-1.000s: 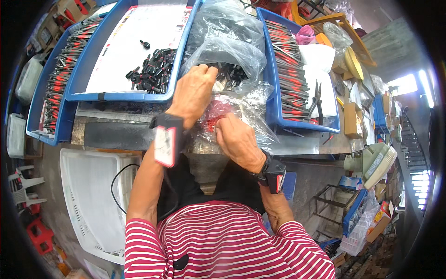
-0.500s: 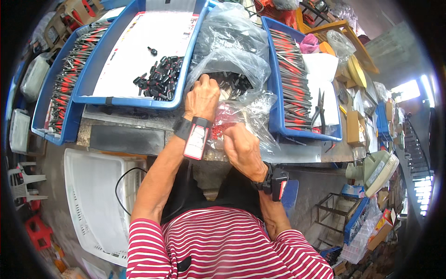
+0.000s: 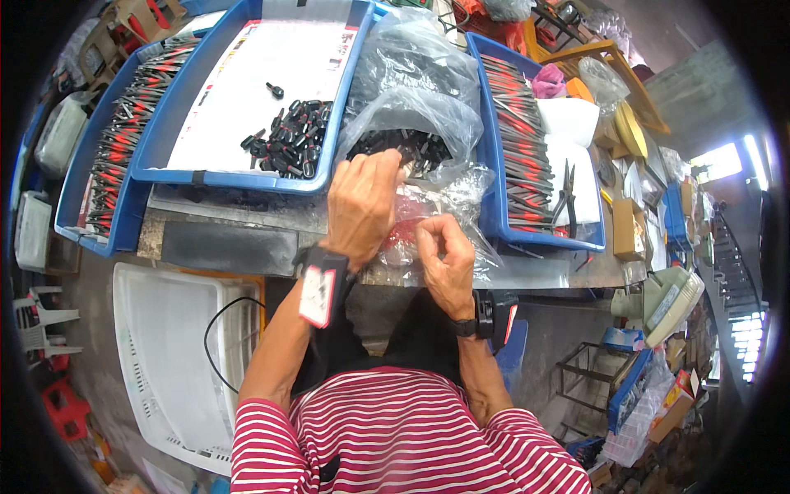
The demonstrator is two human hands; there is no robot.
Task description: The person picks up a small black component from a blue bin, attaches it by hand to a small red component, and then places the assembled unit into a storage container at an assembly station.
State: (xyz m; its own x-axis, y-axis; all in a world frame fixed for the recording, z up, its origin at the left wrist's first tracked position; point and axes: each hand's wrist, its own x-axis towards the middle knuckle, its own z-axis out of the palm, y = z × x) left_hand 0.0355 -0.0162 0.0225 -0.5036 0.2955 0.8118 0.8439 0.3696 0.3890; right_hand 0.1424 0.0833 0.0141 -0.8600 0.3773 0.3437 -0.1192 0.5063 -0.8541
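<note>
My left hand (image 3: 362, 206) is closed, fingertips pinched together at the near edge of an open clear plastic bag (image 3: 411, 111) full of small black parts (image 3: 424, 148). Whatever lies between those fingertips is too small to make out. My right hand (image 3: 448, 267) is also closed, thumb and forefinger pressed together, just right of a clear bag holding tiny red pieces (image 3: 400, 235); I cannot see what it pinches. Left of the bags, a blue tray (image 3: 239, 179) lined with white paper holds a heap of small black knob-like parts (image 3: 292, 136) with thin red marks.
Blue bins of red-and-grey slender tools stand at the far left (image 3: 123, 140) and at the right (image 3: 518, 132). Pliers (image 3: 566, 198) lie in the right bin. A dark flat pad (image 3: 229, 247) lies at the table's front edge. Below is a white plastic crate (image 3: 164, 362).
My left hand has drawn nearer to me from beside the tray's corner, its wrist turning. My right hand has shifted slightly right, turning so its thumb and forefinger point up.
</note>
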